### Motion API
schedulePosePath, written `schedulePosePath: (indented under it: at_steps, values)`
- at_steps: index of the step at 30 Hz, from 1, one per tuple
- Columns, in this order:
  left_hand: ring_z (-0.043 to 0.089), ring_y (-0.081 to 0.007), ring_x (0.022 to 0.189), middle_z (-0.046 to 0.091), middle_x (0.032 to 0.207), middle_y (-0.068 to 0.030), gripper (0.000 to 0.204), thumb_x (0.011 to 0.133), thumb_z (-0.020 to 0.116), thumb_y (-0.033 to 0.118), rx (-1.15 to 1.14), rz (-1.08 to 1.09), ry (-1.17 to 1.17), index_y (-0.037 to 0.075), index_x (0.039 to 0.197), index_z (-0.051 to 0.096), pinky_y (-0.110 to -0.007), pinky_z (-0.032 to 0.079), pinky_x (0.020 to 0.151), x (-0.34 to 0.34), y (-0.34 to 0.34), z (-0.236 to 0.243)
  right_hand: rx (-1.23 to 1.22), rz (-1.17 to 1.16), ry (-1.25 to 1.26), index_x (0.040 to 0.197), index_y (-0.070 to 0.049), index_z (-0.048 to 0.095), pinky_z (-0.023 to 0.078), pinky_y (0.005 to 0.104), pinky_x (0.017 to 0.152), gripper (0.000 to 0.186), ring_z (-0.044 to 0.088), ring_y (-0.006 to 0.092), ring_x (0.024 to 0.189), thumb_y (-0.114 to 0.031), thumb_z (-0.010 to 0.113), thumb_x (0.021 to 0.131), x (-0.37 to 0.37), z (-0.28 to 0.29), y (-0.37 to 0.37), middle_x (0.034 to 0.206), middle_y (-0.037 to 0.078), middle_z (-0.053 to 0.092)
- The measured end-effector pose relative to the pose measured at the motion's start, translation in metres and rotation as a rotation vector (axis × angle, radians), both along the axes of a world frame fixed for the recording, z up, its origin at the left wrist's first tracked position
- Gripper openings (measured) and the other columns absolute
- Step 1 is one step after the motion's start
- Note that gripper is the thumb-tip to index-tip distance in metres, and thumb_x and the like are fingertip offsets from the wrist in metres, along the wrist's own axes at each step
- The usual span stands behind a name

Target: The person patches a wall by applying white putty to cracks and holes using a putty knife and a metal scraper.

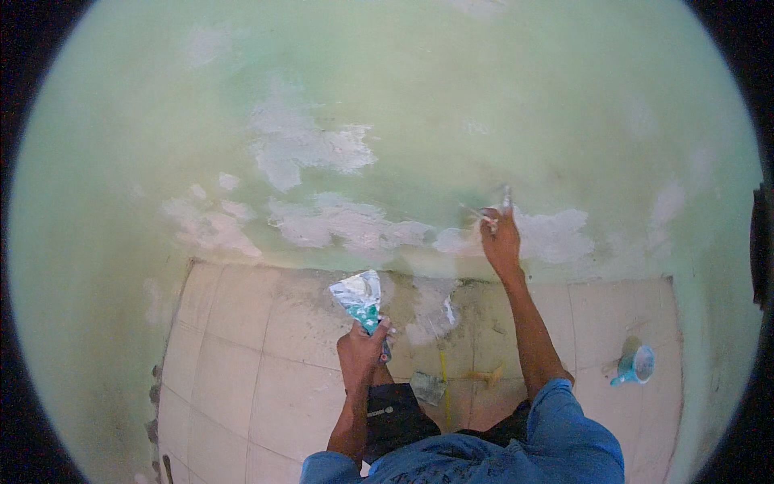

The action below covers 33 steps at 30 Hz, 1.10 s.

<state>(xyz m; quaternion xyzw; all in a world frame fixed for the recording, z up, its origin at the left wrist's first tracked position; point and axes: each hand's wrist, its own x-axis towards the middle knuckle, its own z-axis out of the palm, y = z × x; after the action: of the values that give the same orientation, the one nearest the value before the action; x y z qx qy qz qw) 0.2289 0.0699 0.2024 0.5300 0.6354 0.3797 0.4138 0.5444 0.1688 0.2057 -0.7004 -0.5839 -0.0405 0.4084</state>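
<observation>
Pale green paint covers the wall [419, 81], which curves round on both sides and meets a tiled floor [234, 306] just ahead of the person's knees. The putty knife [357, 290] is low and left of centre, above the floor — blade up and fanned wide, coated in white filler, with a teal handle smeared with the same stuff. The left hand [363, 351] is closed round that handle. Higher and to the right, the right hand [501, 246] reaches to the wall, its fingers pinching a thin tool [477, 212] that is too blurred to make out fully; whether its edge touches the wall I cannot tell.

Spreading filler seems to be the step in hand. Another stroke would call for a little filler on the thin edge and a light, flat pull over the wall. White patches [347, 226] run in a ragged band around that hand, uneven at their borders, with another patch [314, 145] above to the left.

Farther out, a grey piece [427, 388] lies between the legs, beside a yellow strip [443, 383]; a blue cup [642, 365] is well off to the right.
</observation>
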Motion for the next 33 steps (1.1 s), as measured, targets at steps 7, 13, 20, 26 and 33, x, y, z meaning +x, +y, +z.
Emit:
schedulePosePath:
  at_steps: [7,13,20,26,33]
  values:
    - [0.067,-0.0157,0.058,0.069,0.071,-0.0076,0.027,0.085,0.066,0.029,-0.042,-0.067,-0.16,0.006,0.1,0.065,-0.03,0.052,0.053,-0.008,0.0,0.002,-0.143,0.092,0.105,0.11,-0.004,0.063,0.048,0.0428,0.083,0.026,0.061,0.0398,0.09,-0.01,0.055,0.086,-0.012,0.002,-0.016,0.119,0.022,0.057]
    - [0.064,-0.0126,0.063,0.066,0.081,-0.0069,0.024,0.087,0.065,0.011,-0.083,-0.122,-0.201,0.002,0.105,0.052,-0.025,0.05,0.045,-0.01,0.003,0.008,0.042,0.452,-0.408,0.127,-0.014,0.056,0.045,0.0421,0.086,0.055,0.056,0.0336,0.103,0.004,0.058,0.075,-0.043,0.057,-0.026,0.121,0.014,0.057]
    - [0.063,-0.0152,0.057,0.064,0.076,-0.006,0.022,0.085,0.066,0.008,-0.075,-0.094,-0.293,0.001,0.101,0.054,-0.026,0.051,0.046,-0.014,0.005,-0.031,0.11,0.47,-0.86,0.133,-0.025,0.052,0.04,0.0466,0.089,0.063,0.05,0.029,0.112,-0.001,0.057,0.075,-0.086,0.135,-0.004,0.122,0.008,0.056]
    - [0.064,-0.0164,0.064,0.062,0.083,-0.0072,0.026,0.083,0.067,0.004,0.023,-0.111,-0.73,0.0,0.103,0.052,-0.029,0.055,0.052,-0.005,0.023,-0.094,0.309,0.4,-1.137,0.13,-0.027,0.054,0.04,0.0456,0.089,0.06,0.051,0.025,0.112,-0.003,0.058,0.075,-0.089,0.21,0.019,0.125,0.003,0.056]
    - [0.064,-0.0152,0.067,0.063,0.083,-0.007,0.022,0.084,0.066,0.005,0.076,-0.107,-0.829,0.001,0.1,0.052,-0.027,0.054,0.053,-0.002,0.027,-0.111,0.533,0.419,-1.063,0.127,-0.019,0.055,0.039,0.045,0.095,0.058,0.052,0.0274,0.113,-0.002,0.062,0.072,-0.12,0.278,0.021,0.124,0.005,0.056]
